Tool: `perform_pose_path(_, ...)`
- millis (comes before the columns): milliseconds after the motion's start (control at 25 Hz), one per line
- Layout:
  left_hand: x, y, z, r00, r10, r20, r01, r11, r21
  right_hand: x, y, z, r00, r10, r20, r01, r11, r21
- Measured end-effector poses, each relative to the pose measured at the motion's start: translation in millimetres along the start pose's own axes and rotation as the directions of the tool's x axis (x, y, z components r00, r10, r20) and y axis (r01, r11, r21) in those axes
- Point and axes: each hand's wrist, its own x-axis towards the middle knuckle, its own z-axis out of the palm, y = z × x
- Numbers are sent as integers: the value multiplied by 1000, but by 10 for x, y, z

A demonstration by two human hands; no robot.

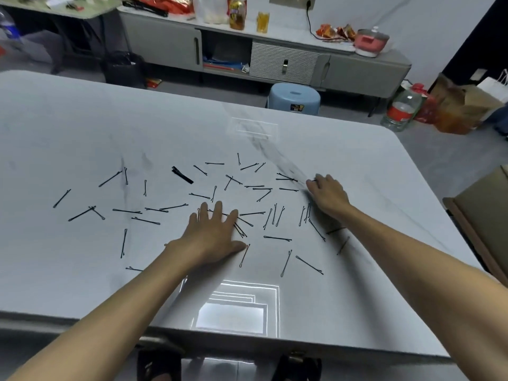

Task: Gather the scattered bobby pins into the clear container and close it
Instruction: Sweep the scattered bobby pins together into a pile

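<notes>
Several black bobby pins (277, 238) lie scattered across the middle of the white table (82, 127). My left hand (214, 232) lies flat, palm down with fingers spread, on top of a few pins near the centre. My right hand (328, 196) rests palm down at the right side of the scatter, and a pin's end shows at its fingertips. The clear container (236, 309) stands open at the table's near edge, between my forearms. A flat clear piece (254, 129), maybe the lid, lies farther back. A wider black hair clip (182, 175) sits among the pins.
A blue stool (294, 97) stands beyond the table's far edge. Behind it is a low grey cabinet (275, 59) with bottles and snacks on top. A cardboard box (483, 215) is at the right, and a large water bottle (402, 110) stands on the floor.
</notes>
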Motion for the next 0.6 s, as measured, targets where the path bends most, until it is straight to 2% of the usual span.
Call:
perform_pose_path(80, 3, 0, -5, 1000, 7, -13, -7, 1000, 23, -15, -66, 144, 997, -69, -15, 68, 996, -50)
perform_pose_path(160, 3, 8, 3, 999, 11, -33, -10, 999, 32, -171, -157, 293, 975, -221, -29, 219, 973, -71)
perform_pose_path(240, -11, 8, 18, 998, 17, -53, -15, 999, 36, -375, -191, 376, 927, -375, 0, 375, 927, -15)
perform_pose_path(320, -26, 0, 35, 997, 27, -70, -24, 999, 33, -530, -102, 366, 914, -402, -58, 405, 914, 30)
perform_pose_path(360, -31, -10, 40, 996, 29, -82, -27, 999, 20, -567, -8, 345, 929, -344, -136, 349, 937, 8)
perform_pose_path(400, -34, -23, 47, 995, 31, -95, -31, 999, 8, -590, 106, 324, 950, -228, -212, 226, 973, -34)
perform_pose_path(480, -41, -32, 56, 993, 36, -109, -36, 999, 2, -637, 289, 282, 973, 50, -226, -71, 994, -87)
perform_pose_path(520, -45, -33, 60, 993, 39, -115, -39, 999, 2, -647, 328, 295, 975, 122, -187, -142, 985, -95)
perform_pose_path(600, -47, -33, 52, 991, 43, -127, -44, 999, -5, -646, 275, 370, 983, 115, -144, -130, 986, -101)
